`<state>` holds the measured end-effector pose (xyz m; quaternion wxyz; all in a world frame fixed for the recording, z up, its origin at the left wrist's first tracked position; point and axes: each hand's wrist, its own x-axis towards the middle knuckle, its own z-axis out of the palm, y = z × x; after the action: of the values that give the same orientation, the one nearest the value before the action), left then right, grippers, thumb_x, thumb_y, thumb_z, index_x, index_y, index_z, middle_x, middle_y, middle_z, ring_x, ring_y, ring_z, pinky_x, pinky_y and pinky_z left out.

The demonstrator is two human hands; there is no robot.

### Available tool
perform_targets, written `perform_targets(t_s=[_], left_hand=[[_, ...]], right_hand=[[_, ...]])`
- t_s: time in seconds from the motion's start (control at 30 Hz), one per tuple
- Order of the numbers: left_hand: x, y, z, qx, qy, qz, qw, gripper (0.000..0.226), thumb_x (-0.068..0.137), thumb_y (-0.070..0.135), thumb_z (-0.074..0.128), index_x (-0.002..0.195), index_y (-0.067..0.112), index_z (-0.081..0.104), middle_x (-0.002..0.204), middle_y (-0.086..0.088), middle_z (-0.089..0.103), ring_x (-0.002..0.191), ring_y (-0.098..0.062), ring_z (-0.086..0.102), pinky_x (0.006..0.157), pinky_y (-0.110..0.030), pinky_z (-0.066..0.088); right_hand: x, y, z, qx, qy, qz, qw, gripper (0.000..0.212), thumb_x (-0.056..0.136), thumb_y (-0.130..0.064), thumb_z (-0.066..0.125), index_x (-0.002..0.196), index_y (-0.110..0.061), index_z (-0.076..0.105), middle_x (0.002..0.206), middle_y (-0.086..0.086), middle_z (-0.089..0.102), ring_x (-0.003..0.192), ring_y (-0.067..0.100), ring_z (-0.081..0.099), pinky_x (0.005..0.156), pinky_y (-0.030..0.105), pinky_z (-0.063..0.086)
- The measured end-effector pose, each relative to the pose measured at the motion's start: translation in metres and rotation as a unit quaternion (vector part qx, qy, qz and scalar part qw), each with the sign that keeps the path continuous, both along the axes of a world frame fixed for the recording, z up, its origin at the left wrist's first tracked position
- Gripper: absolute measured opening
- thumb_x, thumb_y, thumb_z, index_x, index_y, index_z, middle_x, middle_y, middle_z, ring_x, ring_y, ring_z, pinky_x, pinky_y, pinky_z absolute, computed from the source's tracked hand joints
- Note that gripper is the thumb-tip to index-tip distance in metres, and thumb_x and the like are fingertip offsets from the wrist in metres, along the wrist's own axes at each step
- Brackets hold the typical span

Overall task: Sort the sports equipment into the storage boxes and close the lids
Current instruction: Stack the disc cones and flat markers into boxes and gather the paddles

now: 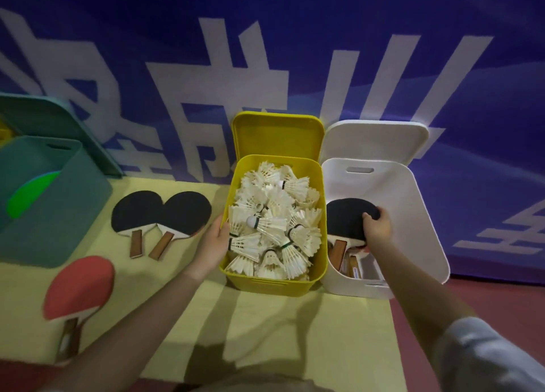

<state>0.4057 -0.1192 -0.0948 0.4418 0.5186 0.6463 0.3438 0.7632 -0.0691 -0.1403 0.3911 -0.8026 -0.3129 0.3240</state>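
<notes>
Done: yellow box (pixel 320 261) full of shuttlecocks (pixel 272 217); lids up
Now: right hand (pixel 378 227) grips black paddle (pixel 345 220) in white box (pixel 413 214); left hand (pixel 216 239) spread against yellow box
Left: three paddles (pixel 160 217) on surface (pixel 295 332); lids

The yellow box (pixel 267 284), white box (pixel 410 214) and green box (pixel 44 214) look like smooth, slightly matt plastic. The shuttlecocks (pixel 272 220) are white feather with pale rounded heads. The table tennis bats (pixel 160 214) near the mat's (pixel 295 332) back edge show matt black rubber faces and bare wooden handles; the red bat (pixel 79 288) looks matt too. The mat seems soft and dull.
</notes>
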Motion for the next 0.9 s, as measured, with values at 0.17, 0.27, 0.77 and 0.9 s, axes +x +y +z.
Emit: perform_targets(t_s=[0.17, 0.27, 0.77, 0.9], left_hand=[[0.0, -0.005, -0.004, 0.003, -0.027, 0.05, 0.998, 0.036, 0.104, 0.027, 0.032, 0.138, 0.027, 0.045, 0.121, 0.015, 0.052, 0.114, -0.003, 0.046, 0.091, -0.021, 0.032], [-0.001, -0.005, -0.006, 0.012, -0.036, 0.05, 0.998, 0.04, 0.104, 0.027, 0.031, 0.144, 0.027, 0.037, 0.13, 0.015, 0.045, 0.122, -0.001, 0.039, 0.097, -0.021, 0.03], [-0.097, -0.004, -0.033, -0.035, -0.102, 0.033, 0.994, 0.04, 0.103, 0.032, 0.032, 0.143, 0.034, 0.036, 0.137, -0.003, 0.047, 0.114, -0.021, 0.053, 0.089, -0.036, 0.047], [-0.192, -0.029, -0.051, -0.039, 0.006, 0.052, 0.998, 0.039, 0.1, 0.034, 0.041, 0.139, 0.029, 0.043, 0.131, 0.005, 0.046, 0.114, -0.017, 0.049, 0.098, -0.04, 0.042]], right_hand=[[0.007, 0.002, -0.016, -0.199, -0.171, 0.099, 0.96, 0.054, 0.094, -0.04, 0.053, 0.137, -0.01, 0.039, 0.136, 0.022, 0.038, 0.128, 0.038, 0.034, 0.104, 0.048, 0.036], [-0.006, 0.001, -0.007, -0.185, -0.166, 0.098, 0.964, 0.062, 0.092, -0.041, 0.056, 0.142, -0.011, 0.032, 0.145, 0.02, 0.03, 0.135, 0.037, 0.026, 0.107, 0.05, 0.033], [-0.224, -0.078, 0.103, 0.247, -0.103, 0.282, 0.921, 0.031, 0.094, -0.015, 0.052, 0.124, -0.021, 0.059, 0.092, -0.006, 0.064, 0.083, 0.003, 0.059, 0.071, 0.011, 0.044], [-0.301, -0.092, 0.09, 0.239, -0.1, 0.37, 0.892, 0.034, 0.093, -0.01, 0.052, 0.125, -0.018, 0.06, 0.094, -0.006, 0.063, 0.083, 0.006, 0.059, 0.072, 0.01, 0.044]])
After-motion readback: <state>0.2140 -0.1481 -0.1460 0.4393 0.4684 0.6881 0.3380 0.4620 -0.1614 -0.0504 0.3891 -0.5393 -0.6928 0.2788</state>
